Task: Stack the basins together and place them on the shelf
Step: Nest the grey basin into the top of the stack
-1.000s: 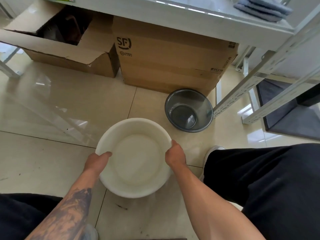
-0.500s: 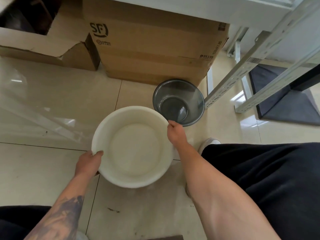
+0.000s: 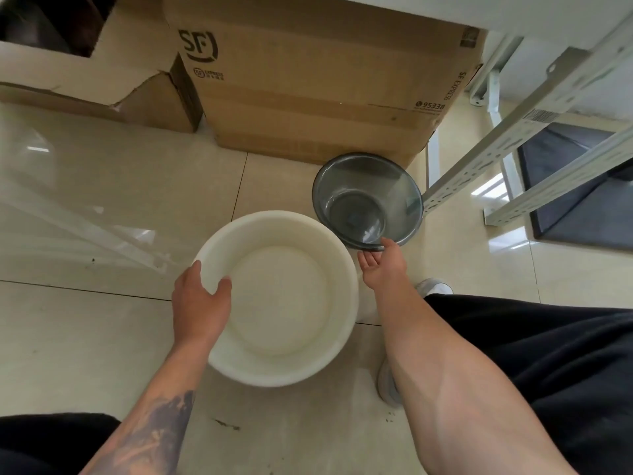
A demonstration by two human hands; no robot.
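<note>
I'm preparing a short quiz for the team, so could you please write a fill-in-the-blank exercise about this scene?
1. The left hand grips the rim of the ____ basin.
2. The right hand is open, its fingertips at the rim of the ____ basin.
3. Behind that basin stands a closed ____ box.

Missing words: white; grey; cardboard
</note>
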